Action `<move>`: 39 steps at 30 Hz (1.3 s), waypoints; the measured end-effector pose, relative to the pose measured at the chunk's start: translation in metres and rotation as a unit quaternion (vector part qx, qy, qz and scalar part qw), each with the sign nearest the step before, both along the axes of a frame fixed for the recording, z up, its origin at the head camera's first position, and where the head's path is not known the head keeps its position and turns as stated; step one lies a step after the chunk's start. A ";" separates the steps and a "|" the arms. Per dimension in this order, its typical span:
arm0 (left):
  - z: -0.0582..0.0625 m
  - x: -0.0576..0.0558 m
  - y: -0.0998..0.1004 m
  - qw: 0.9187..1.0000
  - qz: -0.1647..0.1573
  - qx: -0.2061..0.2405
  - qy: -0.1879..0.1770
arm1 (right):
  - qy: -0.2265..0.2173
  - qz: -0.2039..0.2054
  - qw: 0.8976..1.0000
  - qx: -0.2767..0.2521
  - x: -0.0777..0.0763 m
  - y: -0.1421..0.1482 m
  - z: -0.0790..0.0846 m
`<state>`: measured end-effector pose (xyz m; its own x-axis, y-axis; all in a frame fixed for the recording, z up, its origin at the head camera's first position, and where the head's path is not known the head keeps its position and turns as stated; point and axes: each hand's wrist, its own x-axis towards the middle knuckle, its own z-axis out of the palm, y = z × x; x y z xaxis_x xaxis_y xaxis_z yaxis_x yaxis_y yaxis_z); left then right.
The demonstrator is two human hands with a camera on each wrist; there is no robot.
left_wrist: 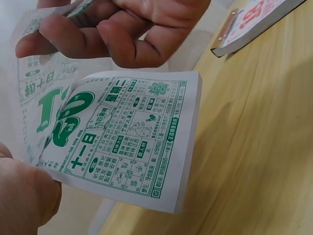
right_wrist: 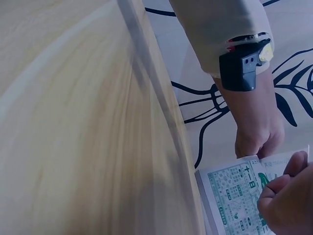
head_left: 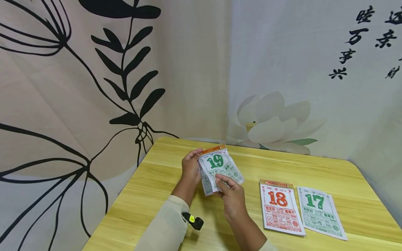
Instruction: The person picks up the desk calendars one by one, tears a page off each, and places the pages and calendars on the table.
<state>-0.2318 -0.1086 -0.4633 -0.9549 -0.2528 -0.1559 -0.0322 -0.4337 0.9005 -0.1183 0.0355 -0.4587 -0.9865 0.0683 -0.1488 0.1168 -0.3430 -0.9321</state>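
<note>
A tear-off calendar pad (head_left: 213, 150) with a red and gold top strip is held up over the table. My left hand (head_left: 190, 168) grips it by the upper left edge, near the strip. My right hand (head_left: 233, 200) pinches the lower part of the top page (head_left: 216, 162), which bears a green 19, and lifts it off the pages beneath. In the left wrist view the page below (left_wrist: 124, 139) shows a green 20, with the lifted page bent back under the right fingers (left_wrist: 134, 49).
To the right on the wooden table (head_left: 150, 177) lies a second calendar pad (head_left: 281, 209) with a red 18. Beside it rests a loose page (head_left: 321, 212) with a green 17. A printed curtain (head_left: 194, 69) hangs behind the table. My left wrist wears a black camera (head_left: 194, 221).
</note>
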 end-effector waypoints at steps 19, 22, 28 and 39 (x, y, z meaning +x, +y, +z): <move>0.000 0.001 -0.006 1.000 -0.004 -0.022 -0.022 | 0.005 -0.014 1.000 0.013 -0.001 0.005 0.003; -0.001 0.001 -0.008 0.999 0.004 -0.025 -0.024 | 0.006 -0.014 1.000 0.012 0.000 0.006 0.003; -0.003 -0.001 -0.011 0.999 0.007 -0.033 -0.020 | 0.005 -0.023 1.000 -0.001 -0.001 0.007 0.003; -0.001 -0.003 -0.020 0.998 0.019 -0.041 -0.039 | 0.017 -0.058 0.998 -0.020 -0.001 0.012 0.007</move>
